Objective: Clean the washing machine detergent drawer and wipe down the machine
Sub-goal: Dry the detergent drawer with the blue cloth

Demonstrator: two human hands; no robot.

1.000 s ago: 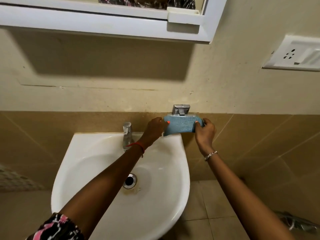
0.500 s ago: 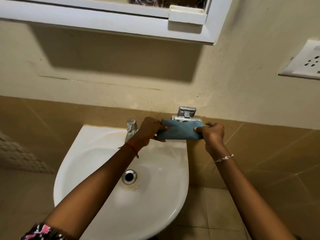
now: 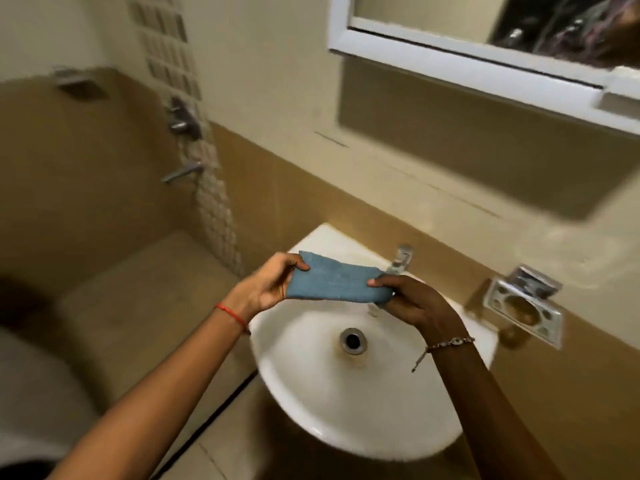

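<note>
A folded blue cloth is stretched between both hands above the white sink. My left hand pinches its left end, thumb on top. My right hand grips the right end, fingers curled around it. The cloth hangs over the sink's back rim, left of the chrome tap. No washing machine or detergent drawer is in view.
A soap holder is fixed to the tiled wall right of the sink. A white-framed mirror cabinet hangs above. Shower taps sit on the left wall. A white rounded fixture is at the lower left. The drain is in the basin.
Both hands have lifted the cloth off the soap holder and carried it left over the sink. My view has swung to the left, bringing the shower wall into sight.
</note>
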